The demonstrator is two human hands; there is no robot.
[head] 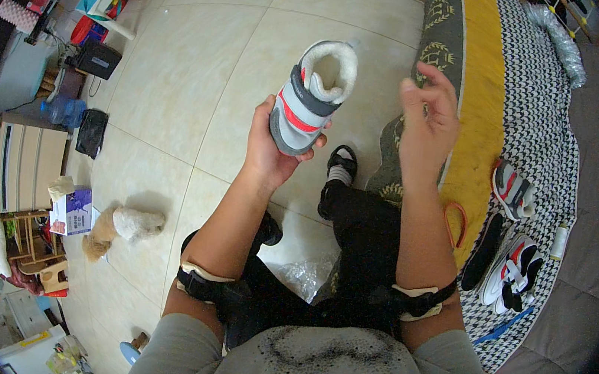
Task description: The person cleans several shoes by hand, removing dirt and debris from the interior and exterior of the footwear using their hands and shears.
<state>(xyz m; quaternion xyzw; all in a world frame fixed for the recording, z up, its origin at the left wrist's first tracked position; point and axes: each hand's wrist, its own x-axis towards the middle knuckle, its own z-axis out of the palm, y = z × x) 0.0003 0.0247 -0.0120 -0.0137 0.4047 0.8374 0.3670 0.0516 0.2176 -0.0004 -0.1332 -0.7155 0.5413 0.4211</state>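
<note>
A small grey and white shoe (300, 111) with a red stripe, dark strap and fleecy lining rests in my left hand (275, 156), its opening facing up. My right hand (432, 122) is raised to the right, apart from the shoe, fingers loosely curled and a little blurred, with nothing seen in it. On the cloth-covered surface at right lie a similar small shoe (511, 191), a larger white, black and red shoe (510, 274), a black insole-shaped piece (482, 254), a white thread spool (558, 243) and an orange-red loop (456, 224).
The surface at right bears a houndstooth cloth (532, 120) and a yellow band (479, 97). A fluffy dog (129, 225) is on the tiled floor at left, near a purple and white box (72, 211). Clear plastic (302, 277) lies between my legs.
</note>
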